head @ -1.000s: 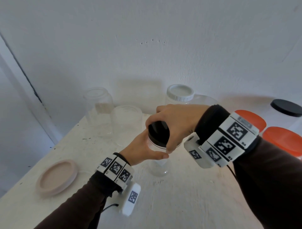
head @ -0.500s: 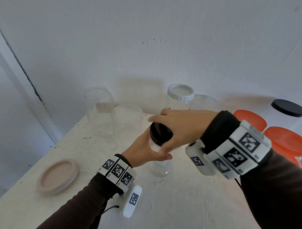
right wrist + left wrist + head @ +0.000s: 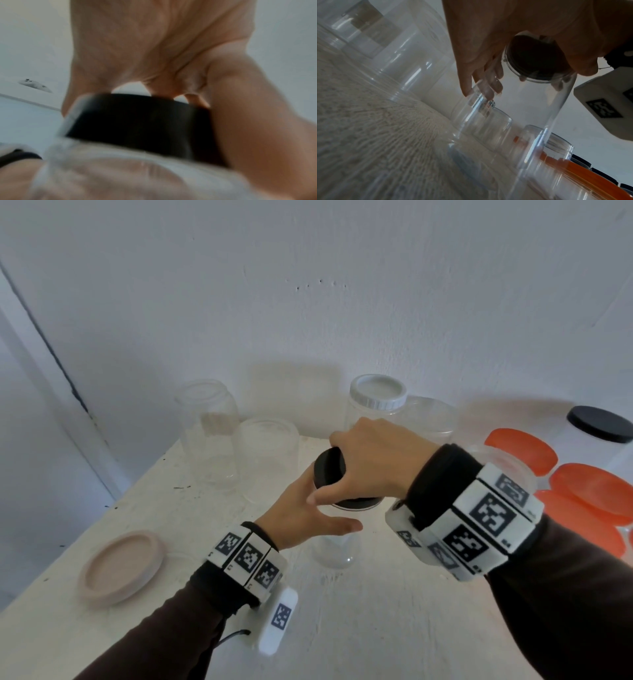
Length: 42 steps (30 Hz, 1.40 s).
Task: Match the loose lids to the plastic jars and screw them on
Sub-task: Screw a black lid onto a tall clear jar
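A clear plastic jar (image 3: 337, 553) stands upright mid-table with a black lid (image 3: 327, 474) on its mouth. My right hand (image 3: 337, 465) comes down from above, and its thumb and fingers curl round the lid's rim. My left hand (image 3: 329, 518) grips the jar's upper body from the left, thumb across the front. In the left wrist view the fingers (image 3: 484, 83) lie on the far side of the jar (image 3: 513, 128) below the lid (image 3: 536, 58). The right wrist view, blurred, shows the lid (image 3: 137, 121) under my palm.
A beige lid (image 3: 120, 566) lies near the table's left edge. Two open clear jars (image 3: 209, 433) (image 3: 269, 457) stand at the back left and a white-lidded jar (image 3: 378, 392) behind my hands. Orange-lidded jars (image 3: 592, 487) and a black-lidded jar (image 3: 599, 424) crowd the right.
My right hand has twisted on the black lid, its wrist swinging right and down. The left hand has kept its hold on the jar, which has stayed in place.
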Each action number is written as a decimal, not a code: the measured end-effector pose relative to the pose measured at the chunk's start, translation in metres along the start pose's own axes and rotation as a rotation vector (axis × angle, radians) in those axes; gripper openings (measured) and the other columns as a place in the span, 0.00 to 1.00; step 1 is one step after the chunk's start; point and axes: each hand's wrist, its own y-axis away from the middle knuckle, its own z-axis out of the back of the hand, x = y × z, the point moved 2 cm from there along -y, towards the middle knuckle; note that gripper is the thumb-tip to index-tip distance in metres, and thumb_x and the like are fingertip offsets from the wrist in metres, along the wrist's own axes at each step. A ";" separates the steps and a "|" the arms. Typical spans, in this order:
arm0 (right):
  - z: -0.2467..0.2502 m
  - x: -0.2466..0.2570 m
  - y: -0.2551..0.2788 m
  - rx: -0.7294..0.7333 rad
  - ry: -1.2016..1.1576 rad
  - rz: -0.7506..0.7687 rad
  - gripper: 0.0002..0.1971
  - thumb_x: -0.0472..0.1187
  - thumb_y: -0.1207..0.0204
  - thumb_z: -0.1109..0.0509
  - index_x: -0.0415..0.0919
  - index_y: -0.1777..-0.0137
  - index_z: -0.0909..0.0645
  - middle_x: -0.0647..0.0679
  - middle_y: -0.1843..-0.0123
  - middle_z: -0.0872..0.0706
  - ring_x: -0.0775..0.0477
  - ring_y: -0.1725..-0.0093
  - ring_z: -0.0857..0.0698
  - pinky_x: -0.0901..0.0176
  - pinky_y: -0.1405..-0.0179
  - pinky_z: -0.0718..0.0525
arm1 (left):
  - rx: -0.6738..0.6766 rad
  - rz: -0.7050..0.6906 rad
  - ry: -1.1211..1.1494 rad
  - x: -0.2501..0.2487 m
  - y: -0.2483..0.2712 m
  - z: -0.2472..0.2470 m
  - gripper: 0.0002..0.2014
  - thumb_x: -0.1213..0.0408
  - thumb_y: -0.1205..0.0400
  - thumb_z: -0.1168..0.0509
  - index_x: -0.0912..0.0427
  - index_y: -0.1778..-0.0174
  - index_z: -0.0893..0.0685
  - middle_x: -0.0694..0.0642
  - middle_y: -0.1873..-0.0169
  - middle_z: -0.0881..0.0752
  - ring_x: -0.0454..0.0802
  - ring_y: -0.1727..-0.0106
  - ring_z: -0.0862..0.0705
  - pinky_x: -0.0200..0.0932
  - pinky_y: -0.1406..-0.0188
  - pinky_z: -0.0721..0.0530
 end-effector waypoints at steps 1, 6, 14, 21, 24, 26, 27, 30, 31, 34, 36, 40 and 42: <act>0.002 -0.002 0.001 0.073 -0.001 0.012 0.31 0.70 0.33 0.33 0.45 0.43 0.27 0.52 0.56 0.22 0.54 0.59 0.22 0.65 0.64 0.26 | 0.001 -0.004 -0.013 0.000 0.000 0.000 0.38 0.63 0.35 0.20 0.44 0.32 0.32 0.39 0.41 0.20 0.30 0.40 0.22 0.28 0.43 0.23; 0.012 -0.009 0.001 0.330 -0.071 0.199 0.39 0.48 0.34 0.22 0.60 0.26 0.37 0.52 0.35 0.33 0.49 0.39 0.27 0.61 0.46 0.24 | -0.005 -0.017 -0.079 -0.001 -0.001 -0.002 0.37 0.60 0.36 0.19 0.46 0.34 0.31 0.40 0.42 0.20 0.28 0.40 0.23 0.24 0.45 0.25; 0.003 -0.005 0.004 0.016 -0.111 0.017 0.28 0.64 0.36 0.27 0.47 0.43 0.22 0.57 0.62 0.23 0.58 0.65 0.24 0.69 0.72 0.29 | 0.030 0.007 -0.046 0.001 -0.002 -0.001 0.39 0.61 0.36 0.19 0.43 0.33 0.33 0.38 0.42 0.20 0.28 0.41 0.22 0.25 0.44 0.24; -0.008 0.000 0.007 -0.014 0.053 -0.108 0.33 0.72 0.29 0.41 0.42 0.41 0.23 0.48 0.54 0.20 0.50 0.60 0.21 0.62 0.66 0.25 | 0.054 -0.027 -0.095 0.004 -0.001 -0.004 0.45 0.42 0.41 0.24 0.56 0.29 0.27 0.38 0.37 0.23 0.28 0.37 0.26 0.25 0.40 0.27; 0.005 -0.008 0.011 0.295 -0.074 0.095 0.38 0.58 0.30 0.28 0.57 0.23 0.41 0.51 0.32 0.31 0.48 0.37 0.26 0.58 0.40 0.24 | 0.035 -0.013 -0.087 0.000 -0.001 -0.004 0.40 0.55 0.38 0.19 0.44 0.32 0.32 0.37 0.39 0.23 0.26 0.39 0.25 0.22 0.43 0.27; 0.012 -0.012 0.010 0.319 -0.102 0.158 0.39 0.51 0.33 0.23 0.61 0.25 0.39 0.53 0.36 0.31 0.51 0.38 0.27 0.60 0.42 0.25 | 0.024 -0.004 -0.099 -0.002 -0.001 -0.003 0.37 0.59 0.36 0.19 0.35 0.38 0.34 0.36 0.41 0.22 0.24 0.40 0.25 0.20 0.44 0.27; 0.013 -0.013 0.008 0.280 -0.116 0.162 0.38 0.50 0.35 0.22 0.61 0.27 0.36 0.54 0.41 0.28 0.52 0.43 0.25 0.62 0.47 0.24 | 0.021 0.002 -0.100 -0.002 -0.002 -0.003 0.37 0.60 0.36 0.20 0.34 0.40 0.35 0.35 0.42 0.23 0.23 0.40 0.26 0.20 0.45 0.28; 0.010 -0.012 0.005 0.133 -0.132 0.092 0.30 0.59 0.37 0.24 0.54 0.36 0.27 0.58 0.57 0.24 0.60 0.61 0.23 0.71 0.67 0.26 | 0.017 0.010 -0.072 0.000 -0.002 -0.003 0.39 0.62 0.36 0.19 0.38 0.35 0.34 0.35 0.41 0.22 0.24 0.40 0.25 0.21 0.44 0.26; 0.007 -0.010 0.005 0.078 -0.131 0.047 0.28 0.63 0.36 0.26 0.50 0.40 0.24 0.58 0.61 0.23 0.61 0.67 0.24 0.73 0.73 0.28 | 0.018 0.016 -0.056 0.001 -0.002 -0.003 0.40 0.63 0.36 0.19 0.42 0.32 0.33 0.37 0.41 0.22 0.26 0.40 0.24 0.22 0.44 0.26; 0.000 -0.004 0.005 -0.042 -0.059 -0.062 0.30 0.72 0.35 0.34 0.43 0.52 0.23 0.52 0.65 0.20 0.58 0.73 0.25 0.69 0.78 0.30 | 0.025 0.019 -0.037 0.004 -0.001 -0.002 0.42 0.62 0.35 0.20 0.51 0.27 0.33 0.39 0.40 0.21 0.29 0.39 0.23 0.26 0.43 0.24; -0.002 -0.004 0.006 -0.033 0.031 -0.053 0.33 0.74 0.35 0.37 0.43 0.49 0.23 0.51 0.62 0.20 0.55 0.67 0.23 0.65 0.70 0.28 | 0.026 0.021 -0.041 0.003 -0.001 -0.002 0.43 0.60 0.36 0.20 0.52 0.26 0.34 0.40 0.38 0.22 0.31 0.38 0.23 0.28 0.42 0.24; 0.005 -0.008 0.009 0.274 -0.088 0.146 0.36 0.56 0.31 0.26 0.56 0.25 0.37 0.52 0.33 0.31 0.49 0.39 0.25 0.57 0.42 0.21 | 0.023 -0.005 -0.101 -0.001 0.000 -0.004 0.36 0.61 0.36 0.19 0.41 0.36 0.31 0.39 0.43 0.21 0.26 0.42 0.23 0.25 0.45 0.24; 0.007 -0.007 0.008 0.288 -0.112 0.186 0.36 0.49 0.33 0.23 0.60 0.27 0.36 0.53 0.35 0.32 0.49 0.40 0.26 0.60 0.44 0.22 | 0.012 0.001 -0.101 -0.001 0.000 -0.003 0.35 0.62 0.36 0.19 0.40 0.39 0.32 0.38 0.44 0.21 0.24 0.43 0.23 0.22 0.47 0.26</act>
